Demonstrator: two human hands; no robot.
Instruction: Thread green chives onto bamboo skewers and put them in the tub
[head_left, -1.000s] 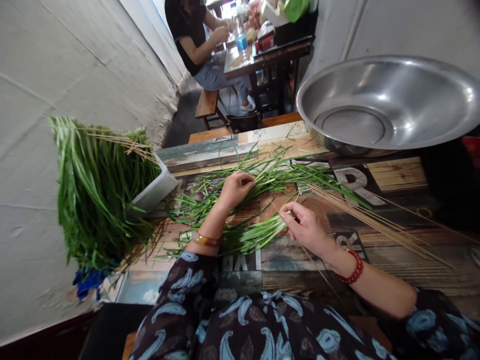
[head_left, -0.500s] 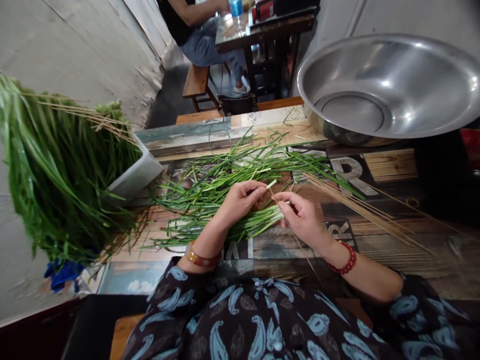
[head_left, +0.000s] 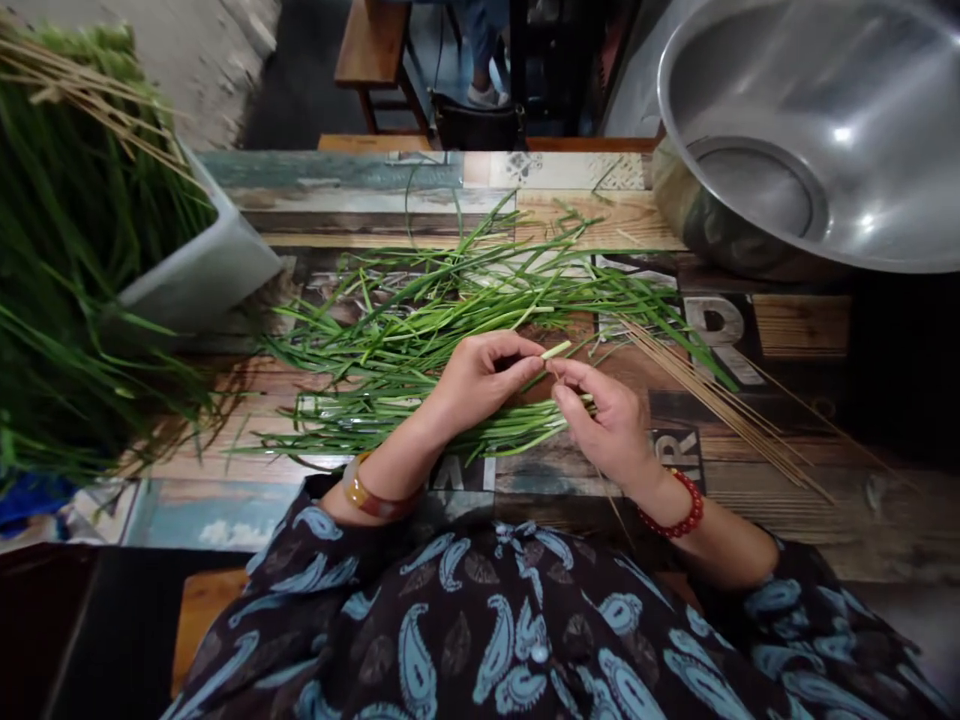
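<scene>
My left hand (head_left: 480, 382) pinches a garlic chive stalk (head_left: 557, 350), its pale end sticking out past the thumb and forefinger. Closed on a thin bamboo skewer (head_left: 615, 508), my right hand (head_left: 613, 418) meets the left at the fingertips. The skewer's upper end lies close to the stalk; whether it pierces it I cannot tell. Under and beyond both hands, loose chives (head_left: 450, 315) are spread over the table, and a bunch with pale ends lies beneath my wrists. Several bamboo skewers (head_left: 709, 405) rest to the right of my right hand.
At the left, a white container (head_left: 214, 255) holds a tall heap of chives (head_left: 67, 230) with several skewers across the top. A large steel basin (head_left: 750, 225) stands at the back right of the patterned table (head_left: 570, 220). Beyond are a wooden bench (head_left: 371, 45) and a person's leg (head_left: 480, 45).
The view has tilted downward, so the far table has left the picture. My fingertips have come closer together, with the right hand's fingers nearer the stalk's pale end.
</scene>
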